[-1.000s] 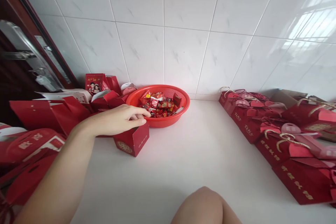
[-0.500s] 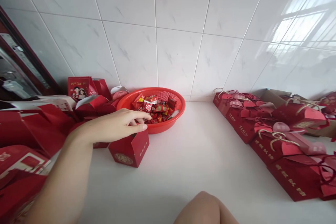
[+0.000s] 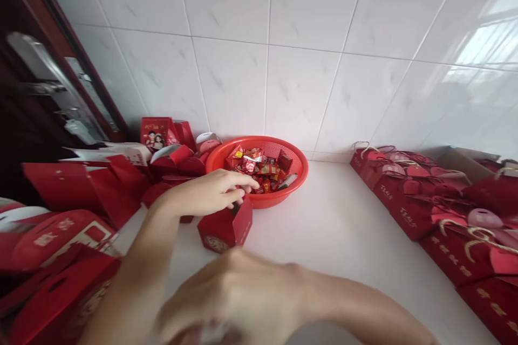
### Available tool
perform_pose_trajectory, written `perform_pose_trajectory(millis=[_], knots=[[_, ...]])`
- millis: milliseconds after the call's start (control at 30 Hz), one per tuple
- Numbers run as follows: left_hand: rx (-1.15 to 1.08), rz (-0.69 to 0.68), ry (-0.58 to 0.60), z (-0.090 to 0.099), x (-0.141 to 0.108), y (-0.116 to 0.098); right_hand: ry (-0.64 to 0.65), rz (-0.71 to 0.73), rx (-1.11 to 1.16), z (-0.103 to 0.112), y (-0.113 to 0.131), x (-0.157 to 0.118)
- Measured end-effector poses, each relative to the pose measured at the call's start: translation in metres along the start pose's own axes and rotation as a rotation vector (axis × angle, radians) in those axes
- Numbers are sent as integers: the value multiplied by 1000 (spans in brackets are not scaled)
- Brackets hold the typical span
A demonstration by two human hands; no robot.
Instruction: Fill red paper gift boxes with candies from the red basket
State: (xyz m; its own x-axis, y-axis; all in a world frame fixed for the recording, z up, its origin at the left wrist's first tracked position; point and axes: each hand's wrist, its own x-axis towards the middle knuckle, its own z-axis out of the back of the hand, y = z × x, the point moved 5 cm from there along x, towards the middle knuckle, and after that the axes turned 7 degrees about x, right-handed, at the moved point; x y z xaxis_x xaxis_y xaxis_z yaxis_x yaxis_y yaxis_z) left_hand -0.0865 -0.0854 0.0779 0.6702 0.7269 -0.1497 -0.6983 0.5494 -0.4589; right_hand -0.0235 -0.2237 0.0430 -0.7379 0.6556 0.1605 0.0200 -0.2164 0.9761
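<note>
My left hand (image 3: 214, 191) hovers over the top of a small red gift box (image 3: 226, 226), fingers loosely spread, index finger stretched toward the candy basket. The box stands upright with its top flaps raised. Right behind it is a red plastic basket (image 3: 297, 186) of wrapped candies (image 3: 267, 170), mostly in red and gold wrappers. In the foreground my right hand (image 3: 243, 291) is blurred by motion, its back turned up and its fingers curled under. A whitish and reddish patch shows beneath the fingers, too smeared to name.
Several red gift boxes (image 3: 84, 188) crowd the left side, some with raised flaps. Along the right stand rows of closed red boxes with cord handles (image 3: 404, 199). White tiles (image 3: 303, 97) line the back, and a dark door (image 3: 24, 91) is at the far left.
My right hand has come into the foreground from the lower edge, where only a bare limb showed. My left hand stays over the box. The view has turned left.
</note>
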Motion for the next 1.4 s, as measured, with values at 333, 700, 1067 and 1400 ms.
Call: perform_pose_trajectory(millis=[333, 700, 1067, 1400], knots=[[-20, -197, 1, -4, 5, -16, -167, -258, -1213, 72, -26, -10], [239, -184, 117, -23, 8, -20, -350, -375, -1056, 104, -8, -35], [370, -72, 21, -27, 2, -25, -148, -436, -1139, 100, -10, -49], [534, 117, -22, -49, 5, -48, -133, 65, -1096, 76, 22, -58]])
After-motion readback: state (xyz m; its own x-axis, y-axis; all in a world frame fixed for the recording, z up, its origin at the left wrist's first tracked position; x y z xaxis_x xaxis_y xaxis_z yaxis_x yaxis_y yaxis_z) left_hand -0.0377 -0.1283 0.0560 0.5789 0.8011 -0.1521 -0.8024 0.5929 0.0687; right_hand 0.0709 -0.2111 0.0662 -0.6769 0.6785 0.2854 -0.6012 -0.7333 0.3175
